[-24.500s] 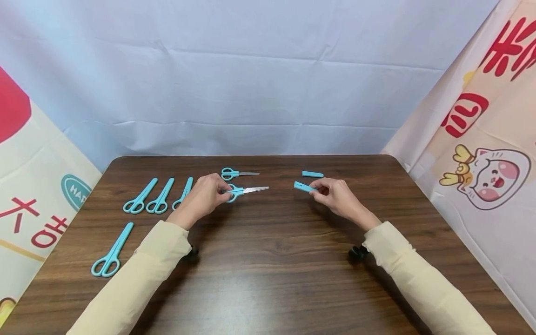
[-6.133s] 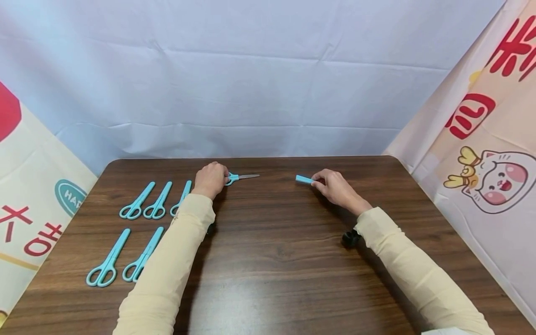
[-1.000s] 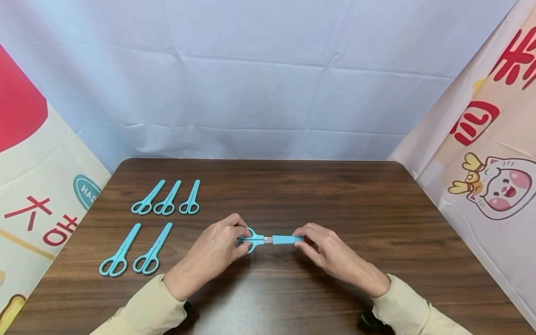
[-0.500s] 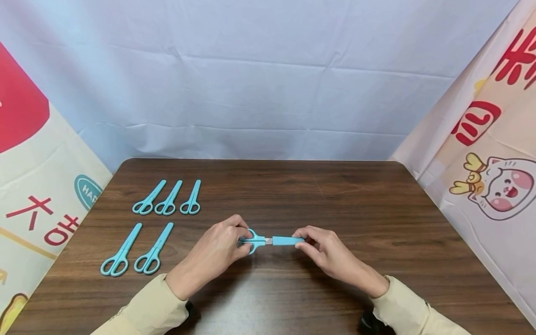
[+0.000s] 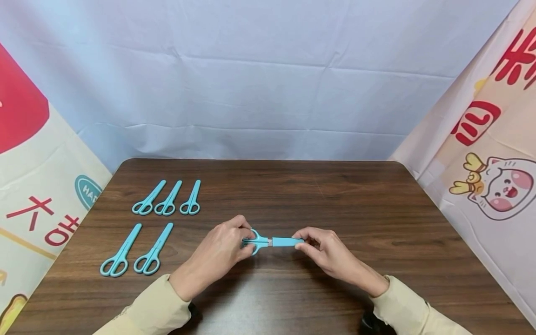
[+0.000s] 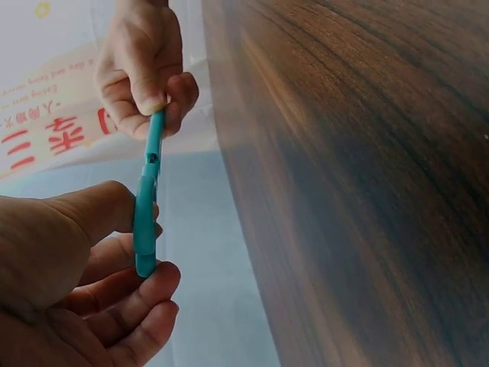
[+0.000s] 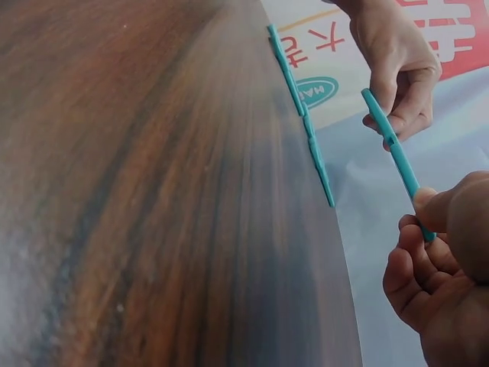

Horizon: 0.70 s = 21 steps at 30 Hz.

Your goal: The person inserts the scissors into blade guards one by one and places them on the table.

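Observation:
In the head view my left hand (image 5: 219, 246) pinches the turquoise handles of a pair of scissors (image 5: 260, 242), whose blades point right. My right hand (image 5: 331, 251) pinches the far end of a turquoise blade cover (image 5: 284, 242). Most of the blade is inside the cover; a short strip of bare metal shows between cover and handles. Both wrist views show scissors and cover in one line, held between the thumb and fingers of each hand, clear of the table.
Several covered turquoise scissors lie at the left of the brown table (image 5: 356, 200): three in a back row, among them one pair (image 5: 190, 200), and two in front, including another pair (image 5: 152, 251). A pale cloth (image 5: 268, 93) hangs behind.
Over the last second the scissors have slid slightly right into the cover, so less bare blade shows. Earlier, scissors and cover were apart; another covered pair has joined the front row.

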### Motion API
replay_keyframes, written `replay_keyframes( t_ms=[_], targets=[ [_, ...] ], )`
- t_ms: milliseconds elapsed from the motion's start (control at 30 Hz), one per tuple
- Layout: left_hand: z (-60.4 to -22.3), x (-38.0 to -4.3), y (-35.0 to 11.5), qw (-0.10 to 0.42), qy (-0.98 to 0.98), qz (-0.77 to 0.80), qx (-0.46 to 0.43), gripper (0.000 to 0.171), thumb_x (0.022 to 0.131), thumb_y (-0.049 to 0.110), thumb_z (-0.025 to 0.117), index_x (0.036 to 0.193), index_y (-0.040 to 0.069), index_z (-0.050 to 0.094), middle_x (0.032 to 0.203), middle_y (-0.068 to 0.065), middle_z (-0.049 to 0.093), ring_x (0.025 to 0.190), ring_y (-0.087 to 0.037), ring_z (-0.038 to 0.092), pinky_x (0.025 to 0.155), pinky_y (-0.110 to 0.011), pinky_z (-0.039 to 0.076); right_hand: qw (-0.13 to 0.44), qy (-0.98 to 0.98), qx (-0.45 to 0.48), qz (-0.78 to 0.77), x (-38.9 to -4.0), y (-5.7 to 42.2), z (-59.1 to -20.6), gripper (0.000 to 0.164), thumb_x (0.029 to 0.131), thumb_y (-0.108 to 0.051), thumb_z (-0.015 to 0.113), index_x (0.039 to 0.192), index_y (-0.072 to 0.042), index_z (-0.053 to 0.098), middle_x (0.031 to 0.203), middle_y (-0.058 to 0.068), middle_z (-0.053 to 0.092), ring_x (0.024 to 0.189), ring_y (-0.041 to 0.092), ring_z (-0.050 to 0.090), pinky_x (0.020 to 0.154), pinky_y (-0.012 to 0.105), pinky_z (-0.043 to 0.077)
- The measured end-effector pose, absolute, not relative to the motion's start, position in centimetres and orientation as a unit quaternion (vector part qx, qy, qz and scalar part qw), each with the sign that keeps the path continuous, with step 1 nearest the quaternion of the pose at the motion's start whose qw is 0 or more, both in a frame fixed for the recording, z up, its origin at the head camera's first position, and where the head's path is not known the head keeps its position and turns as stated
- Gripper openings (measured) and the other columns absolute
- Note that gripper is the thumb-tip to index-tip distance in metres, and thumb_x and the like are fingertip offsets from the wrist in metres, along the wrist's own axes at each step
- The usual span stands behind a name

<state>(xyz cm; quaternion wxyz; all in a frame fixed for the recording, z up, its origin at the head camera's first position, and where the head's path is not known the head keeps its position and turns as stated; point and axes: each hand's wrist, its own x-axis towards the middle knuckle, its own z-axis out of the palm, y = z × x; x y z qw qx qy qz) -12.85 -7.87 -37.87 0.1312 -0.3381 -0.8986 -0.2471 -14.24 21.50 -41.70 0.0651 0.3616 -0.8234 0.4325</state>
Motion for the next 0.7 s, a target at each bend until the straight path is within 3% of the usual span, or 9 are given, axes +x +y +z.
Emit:
replay_keyframes(
  t_ms=[567, 700],
  targets=[
    [-37.96, -12.39, -7.84, 0.134, -0.9, -0.245, -0.334, 0.004, 0.09, 0.01, 0.08, 0.094, 0.01, 0.082, 0.095, 0.002, 0.06, 0.075, -0.006, 0.06, 0.066, -0.022, 0.052, 0.062, -0.819, 0.363, 0.44, -13.93, 20.88, -41.28, 0.016, 0.092, 0.003, 0.073, 0.105, -0.007, 0.072, 0.083, -0.005, 0.063, 0.068, 0.003, 0.048, 0.05, 0.02, 0.04],
    [-38.01, -12.28, -7.87, 0.137, -0.898, -0.249, -0.335, 0.005, 0.09, 0.011, 0.08, 0.094, 0.01, 0.082, 0.095, 0.003, 0.06, 0.074, -0.005, 0.059, 0.065, -0.022, 0.052, 0.038, -0.811, 0.35, 0.467, -13.93, 20.89, -41.22, 0.015, 0.093, 0.002, 0.072, 0.105, -0.006, 0.072, 0.079, -0.003, 0.059, 0.064, 0.001, 0.045, 0.049, 0.02, 0.04]
  ],
)
